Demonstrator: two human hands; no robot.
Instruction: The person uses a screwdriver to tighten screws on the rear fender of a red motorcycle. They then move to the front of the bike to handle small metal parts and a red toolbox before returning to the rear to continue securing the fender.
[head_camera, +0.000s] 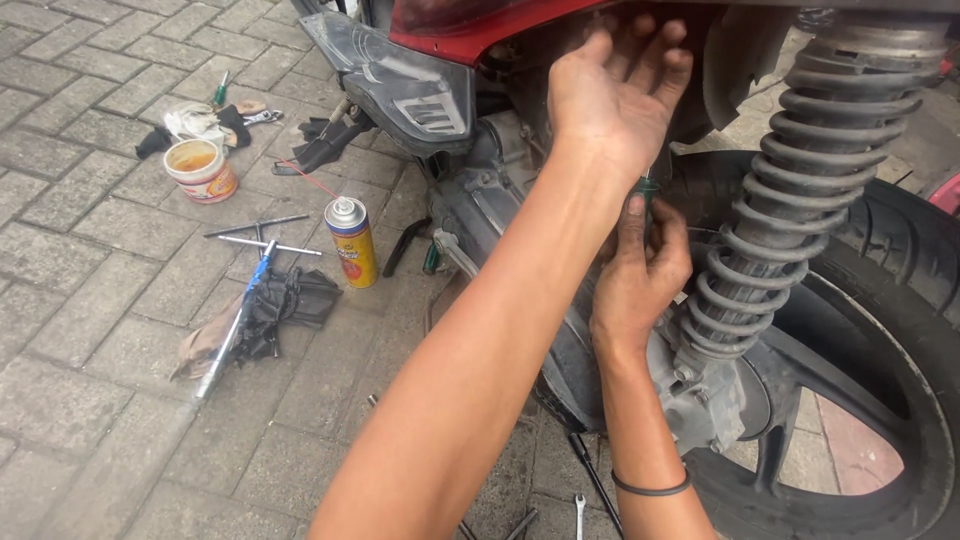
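Two bare forearms, no sleeves, grease-smudged hands — thin black band (652, 489) round one wrist

On the grey paving-stone ground (90, 300), the yellow spray can (352, 242) stands left of the red scooter's rear body (450, 30). The orange-and-white tub (201, 170) sits farther left, behind the metal T-handle wrenches (262, 235). The coiled shock absorber (800, 190) stands right of both hands, before the black rear tyre (900, 260).

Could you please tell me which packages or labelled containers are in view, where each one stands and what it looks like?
Spray can: upright on the paving left of the scooter; a slim cylinder with a yellow and orange printed label, silver top and a thin red nozzle straw.
Tub: open on the paving farther left, beside rags; a short round pot, white with an orange printed band, with yellowish contents.
No signs or screens show.
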